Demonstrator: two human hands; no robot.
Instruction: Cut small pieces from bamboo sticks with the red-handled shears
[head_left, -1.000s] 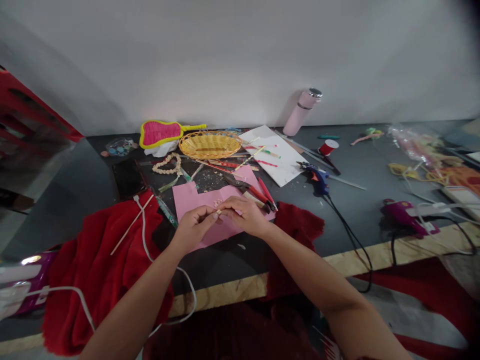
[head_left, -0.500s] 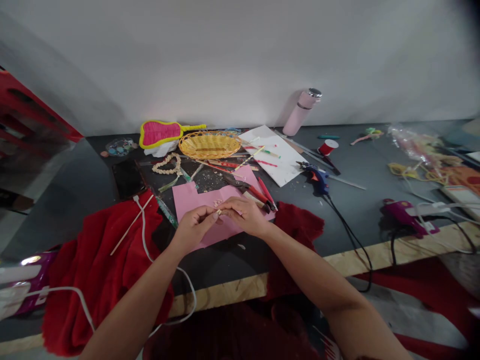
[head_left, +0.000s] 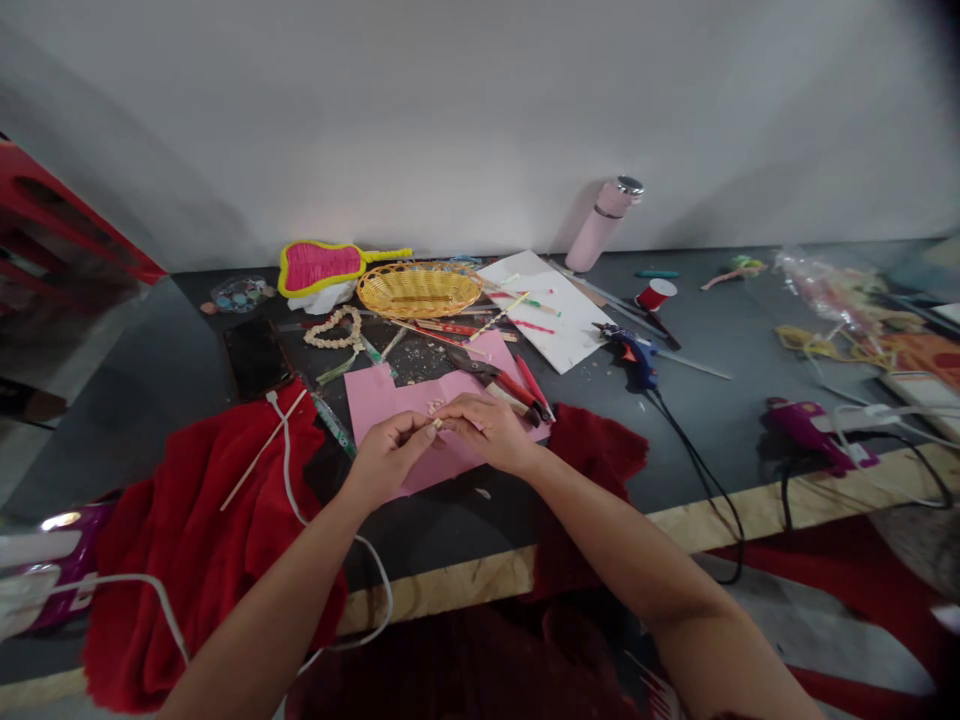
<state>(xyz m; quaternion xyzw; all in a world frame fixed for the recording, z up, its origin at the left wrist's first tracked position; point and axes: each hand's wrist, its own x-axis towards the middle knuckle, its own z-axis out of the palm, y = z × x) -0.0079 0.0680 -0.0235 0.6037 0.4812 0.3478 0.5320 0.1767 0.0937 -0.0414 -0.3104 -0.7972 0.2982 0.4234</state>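
Note:
My left hand [head_left: 388,452] and my right hand [head_left: 486,428] meet fingertip to fingertip above a pink sheet [head_left: 450,463]. Both pinch one small pale piece [head_left: 437,424], too small to make out well. Just beyond the fingertips, a few small pinkish bits [head_left: 435,405] lie on the sheet. Red-handled pliers [head_left: 517,387] rest at the sheet's right side, with a red pen [head_left: 531,378] alongside. A heart-shaped beige braid [head_left: 334,330] lies behind the sheet to the left.
Behind are a wicker basket [head_left: 420,290], a yellow-rimmed pink paddle [head_left: 322,268], white paper [head_left: 555,320] and a pink bottle [head_left: 602,225]. A blue glue gun [head_left: 636,360] and red thread spool [head_left: 656,293] lie right. A phone [head_left: 257,357] and red cloth [head_left: 202,500] lie left.

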